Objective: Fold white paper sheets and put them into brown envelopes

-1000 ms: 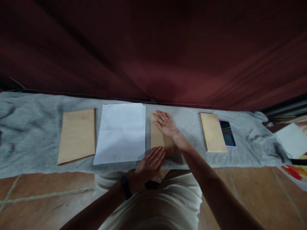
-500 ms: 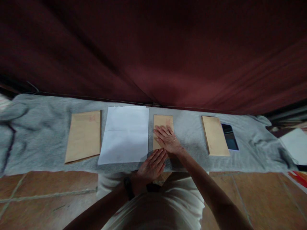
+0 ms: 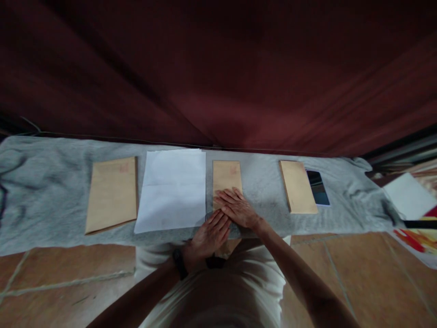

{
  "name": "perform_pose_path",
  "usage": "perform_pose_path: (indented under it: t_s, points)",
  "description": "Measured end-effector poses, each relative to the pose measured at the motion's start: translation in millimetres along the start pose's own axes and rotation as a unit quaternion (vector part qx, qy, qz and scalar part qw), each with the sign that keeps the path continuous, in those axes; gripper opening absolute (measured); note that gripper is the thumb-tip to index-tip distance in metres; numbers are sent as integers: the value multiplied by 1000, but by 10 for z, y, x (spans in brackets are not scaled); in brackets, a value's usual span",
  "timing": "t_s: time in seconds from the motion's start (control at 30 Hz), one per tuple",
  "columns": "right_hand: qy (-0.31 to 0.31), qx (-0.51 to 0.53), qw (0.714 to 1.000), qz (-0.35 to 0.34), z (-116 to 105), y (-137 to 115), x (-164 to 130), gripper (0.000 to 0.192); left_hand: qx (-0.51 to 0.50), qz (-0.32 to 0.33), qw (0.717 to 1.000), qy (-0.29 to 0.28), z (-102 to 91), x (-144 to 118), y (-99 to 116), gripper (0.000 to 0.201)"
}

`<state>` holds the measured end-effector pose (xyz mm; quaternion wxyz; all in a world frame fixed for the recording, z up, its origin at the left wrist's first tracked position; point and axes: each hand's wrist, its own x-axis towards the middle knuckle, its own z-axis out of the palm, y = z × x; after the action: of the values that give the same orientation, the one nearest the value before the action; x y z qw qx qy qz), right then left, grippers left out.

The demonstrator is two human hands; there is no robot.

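A narrow brown envelope (image 3: 226, 176) lies on the grey cloth (image 3: 41, 182) in front of me. My right hand (image 3: 237, 208) lies flat, palm down, on its near half. My left hand (image 3: 208, 238), with a dark band on the wrist, rests flat at the envelope's near left corner, fingers together and touching the right hand. Neither hand grips anything. A white sheet of paper (image 3: 172, 189) lies just left of the envelope.
A larger brown envelope (image 3: 112, 193) lies at the left of the cloth. Another brown envelope (image 3: 298, 187) sits to the right, beside a dark phone (image 3: 318, 187). A dark red curtain (image 3: 218, 68) hangs behind. Tiled floor (image 3: 51, 278) runs along the near side; white paper (image 3: 408, 197) lies far right.
My right hand has slid toward me along the narrow envelope, from its far end to its near half, uncovering the top. My left hand stayed at the near corner.
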<state>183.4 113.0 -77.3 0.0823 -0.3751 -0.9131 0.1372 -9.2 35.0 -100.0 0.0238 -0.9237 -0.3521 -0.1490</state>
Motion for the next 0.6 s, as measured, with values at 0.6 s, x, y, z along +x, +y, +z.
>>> perform_pose_path:
  t_s: [0.6]
  points:
    - [70, -51, 991, 105, 25, 280, 437, 49, -7, -4, 1000, 5, -29, 51, 7, 47]
